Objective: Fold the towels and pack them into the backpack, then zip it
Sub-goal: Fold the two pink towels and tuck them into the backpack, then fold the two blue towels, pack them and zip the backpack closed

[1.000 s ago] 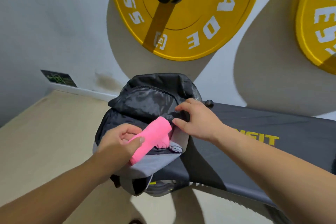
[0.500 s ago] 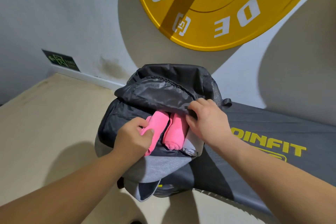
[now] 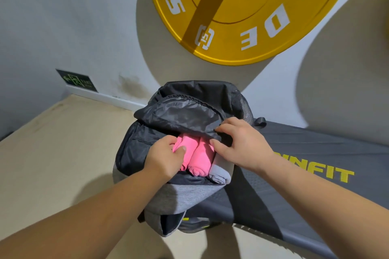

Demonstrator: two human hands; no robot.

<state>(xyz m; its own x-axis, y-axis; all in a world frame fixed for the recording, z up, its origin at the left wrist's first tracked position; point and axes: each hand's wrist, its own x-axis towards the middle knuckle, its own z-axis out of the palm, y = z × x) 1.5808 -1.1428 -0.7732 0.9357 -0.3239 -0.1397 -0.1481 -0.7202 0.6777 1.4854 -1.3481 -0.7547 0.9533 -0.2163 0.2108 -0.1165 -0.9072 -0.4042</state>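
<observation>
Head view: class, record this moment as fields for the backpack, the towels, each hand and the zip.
Backpack: black and grey fabric backpack, open, on dark padded bench
Towels: two pink rolled towels and one grey rolled towel, side by side inside
Left hand: grips leftmost pink towel
Right hand: pinches backpack flap
Zip: undone

Person, arms only in view: left hand (image 3: 166,159), right hand (image 3: 242,143), left forearm (image 3: 94,212), right forearm (image 3: 315,195). Both hands bare. Both forearms bare from wrist down to frame edge. Left thumbnail in view, cut short; right thumb nail short too. Right hand shows back of hand, knuckle ridges faint. Forearm surface smooth, finer detail too blurred to tell. Wide-angle lens swells forearms toward lower corners, hands look small against them. Upper arms, torso outside frame
</observation>
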